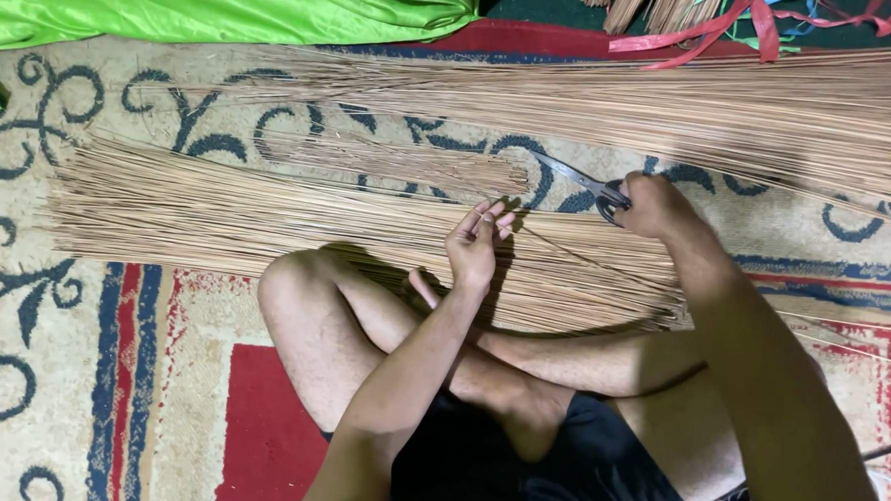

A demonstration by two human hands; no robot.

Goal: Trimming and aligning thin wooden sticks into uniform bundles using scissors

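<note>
I sit cross-legged on a patterned carpet. My right hand [656, 206] grips the dark handles of a pair of scissors [581, 182], whose blades point left over the carpet. My left hand [478, 244] is raised in front of my knees and pinches a thin tan stick [575, 258] that runs off to the right. Just beyond my legs lies a wide flat pile of thin tan sticks [217, 210]. A small short bundle of sticks [409, 165] rests near the scissor tips.
A long, thicker sheaf of sticks [732, 108] stretches across the far side. Green shiny cloth [206, 5] covers the top left. Red and blue ribbons [776, 24] and more stick bundles lie at the top right. Carpet [81, 345] spreads to my left.
</note>
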